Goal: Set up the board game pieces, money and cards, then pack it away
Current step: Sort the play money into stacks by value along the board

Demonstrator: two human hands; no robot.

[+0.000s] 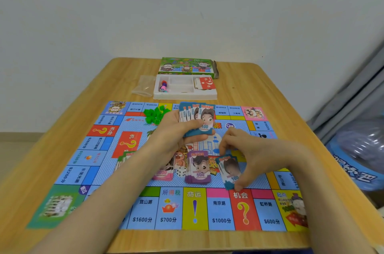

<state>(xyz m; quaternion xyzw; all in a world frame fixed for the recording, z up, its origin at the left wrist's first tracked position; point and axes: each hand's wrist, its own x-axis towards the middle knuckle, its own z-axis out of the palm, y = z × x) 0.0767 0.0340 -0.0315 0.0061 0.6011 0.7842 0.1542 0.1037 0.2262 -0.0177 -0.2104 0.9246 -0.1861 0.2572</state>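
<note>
The colourful game board (221, 212) lies flat on the wooden table. My left hand (176, 129) grips a fanned bundle of blue 100 notes (197, 116) above the board's middle. My right hand (245, 156) pinches a blue 100 note (229, 170) that touches the board. To its left lie a purple 500 stack (198, 168), a white die (181, 171) and a pink note stack (163, 173), partly hidden by my left forearm. A heap of green houses (154, 114) sits near the board's far edge.
A white plastic tray (185, 96) behind the board holds small tokens (163, 86) and red question-mark cards (205, 83). The green game box (187, 65) stands behind it, a clear bag (144, 85) to its left. A blue bag (357, 154) lies off the table's right edge.
</note>
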